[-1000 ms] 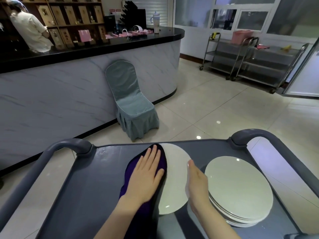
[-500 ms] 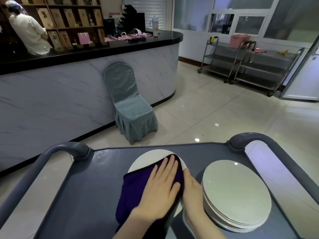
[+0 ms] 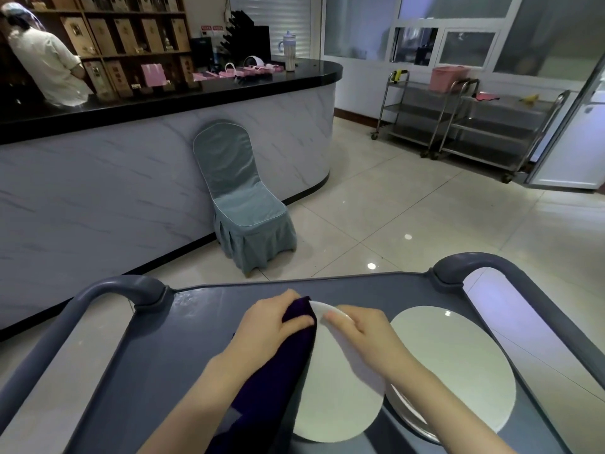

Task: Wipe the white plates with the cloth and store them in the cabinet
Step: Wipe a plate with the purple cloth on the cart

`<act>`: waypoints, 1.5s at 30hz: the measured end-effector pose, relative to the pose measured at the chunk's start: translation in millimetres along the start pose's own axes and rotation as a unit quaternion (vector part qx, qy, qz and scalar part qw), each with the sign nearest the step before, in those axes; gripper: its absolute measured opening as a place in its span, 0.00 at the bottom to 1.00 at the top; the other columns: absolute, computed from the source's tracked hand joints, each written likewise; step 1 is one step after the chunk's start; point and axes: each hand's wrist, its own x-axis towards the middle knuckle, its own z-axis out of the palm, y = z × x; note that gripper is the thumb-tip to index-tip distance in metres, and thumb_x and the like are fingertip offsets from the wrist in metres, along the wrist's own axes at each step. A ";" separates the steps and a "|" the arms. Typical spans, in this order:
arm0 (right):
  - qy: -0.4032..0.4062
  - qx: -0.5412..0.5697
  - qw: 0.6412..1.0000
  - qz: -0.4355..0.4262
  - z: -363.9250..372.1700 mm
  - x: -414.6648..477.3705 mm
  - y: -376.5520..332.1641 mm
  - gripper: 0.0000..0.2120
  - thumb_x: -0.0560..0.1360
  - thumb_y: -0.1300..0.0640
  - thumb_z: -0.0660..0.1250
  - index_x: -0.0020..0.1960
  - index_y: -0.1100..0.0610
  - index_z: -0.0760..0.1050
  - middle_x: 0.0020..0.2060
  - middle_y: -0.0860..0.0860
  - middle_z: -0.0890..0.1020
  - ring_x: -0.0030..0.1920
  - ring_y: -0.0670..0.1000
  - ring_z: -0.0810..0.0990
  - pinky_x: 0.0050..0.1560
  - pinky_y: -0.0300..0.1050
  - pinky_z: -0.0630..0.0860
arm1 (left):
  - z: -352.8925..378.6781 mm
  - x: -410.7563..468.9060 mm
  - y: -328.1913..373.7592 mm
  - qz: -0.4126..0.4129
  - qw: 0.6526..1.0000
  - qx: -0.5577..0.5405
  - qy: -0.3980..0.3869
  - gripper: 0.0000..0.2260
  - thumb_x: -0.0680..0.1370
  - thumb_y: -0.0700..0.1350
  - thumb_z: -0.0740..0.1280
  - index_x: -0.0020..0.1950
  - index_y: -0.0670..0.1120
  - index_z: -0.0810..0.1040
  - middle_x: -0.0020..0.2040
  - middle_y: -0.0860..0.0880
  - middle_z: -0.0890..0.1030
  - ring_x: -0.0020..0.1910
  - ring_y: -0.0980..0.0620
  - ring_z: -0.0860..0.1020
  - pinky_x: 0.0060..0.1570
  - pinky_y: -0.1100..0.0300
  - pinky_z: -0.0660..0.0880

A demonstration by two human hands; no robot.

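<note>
Left hand [image 3: 268,319] grips the bunched purple cloth [image 3: 278,381], fingers curled round it, pressed against the far left rim of the plate [image 3: 334,388]. The cloth trails down the plate's 9 o'clock side toward the near edge. Right hand [image 3: 363,332] holds the plate's far rim at about 12 o'clock, fingers curled on it. Plate sits on the grey cart [image 3: 170,355]. A stack [image 3: 455,365] of white plates lies at the plate's 3 o'clock, just beside it.

left hand [image 3: 268,319] grips cloth [image 3: 278,371] | right hand [image 3: 363,332] holds plate [image 3: 334,388] rim | stack [image 3: 458,362] beside, on cart [image 3: 163,355]
</note>
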 end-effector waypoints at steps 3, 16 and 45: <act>-0.036 -0.056 0.997 -0.032 0.2 5.0 -2.8 0.20 0.81 0.43 0.59 0.40 0.55 0.77 0.32 0.50 0.78 0.35 0.50 0.74 0.42 0.49 0.72 | -0.2 1.5 4.8 -0.003 0.999 -0.006 -0.043 0.08 0.73 0.56 0.72 0.46 0.56 0.77 0.38 0.58 0.80 0.39 0.59 0.77 0.41 0.62 0.72; 0.064 0.036 0.997 0.002 -16.9 7.9 7.1 0.19 0.81 0.51 0.63 0.34 0.57 0.69 0.28 0.42 0.70 0.31 0.42 0.67 0.34 0.38 0.63 | -0.2 -19.8 -9.3 -0.168 0.955 -0.219 0.105 0.05 0.77 0.43 0.70 0.42 0.46 0.81 0.38 0.51 0.84 0.37 0.58 0.79 0.41 0.61 0.74; 0.155 0.138 0.977 0.041 -8.3 -6.1 -12.1 0.21 0.80 0.52 0.64 0.33 0.61 0.68 0.29 0.46 0.68 0.32 0.45 0.65 0.35 0.41 0.63 | 12.2 -38.4 15.4 -0.276 0.867 -0.358 0.208 0.08 0.81 0.44 0.65 0.47 0.46 0.83 0.40 0.53 0.86 0.39 0.59 0.82 0.40 0.66 0.76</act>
